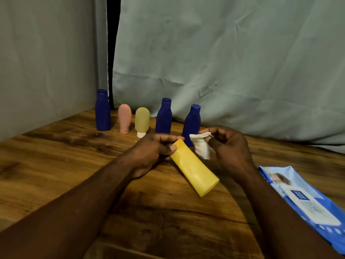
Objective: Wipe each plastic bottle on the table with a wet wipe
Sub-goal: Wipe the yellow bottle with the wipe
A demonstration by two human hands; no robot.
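Bottles stand in a row at the back of the wooden table (56, 156), in the middle left of the frame, before a grey-green cloth (224, 53). From left to right they are the left blue bottle (102, 111), a pink tube (124, 117) and an olive tube (142, 119), both standing on their caps, then the middle blue bottle (164, 116) and the right blue bottle (192, 122). All five are upright and apart from each other. The foot of the right blue bottle is hidden behind the wet wipe (201, 144) and the top end of the yellow bottle (194, 168).

The left hand (151, 152) grips the yellow bottle at its upper end, thumb on top and fingers curled behind it. The bottle is held tilted at the centre of the frame, its flat end pointing to the lower right. The right hand (229, 144) pinches the white wet wipe between thumb and fingers. The wipe hangs just beside the bottle's upper end, and whether the two touch cannot be told.

A blue pack of wipes (306, 199) lies flat at the lower right edge, partly behind the right forearm. Its white flap carries a blue label that seems to read "mee mee". The bottles show no writing.
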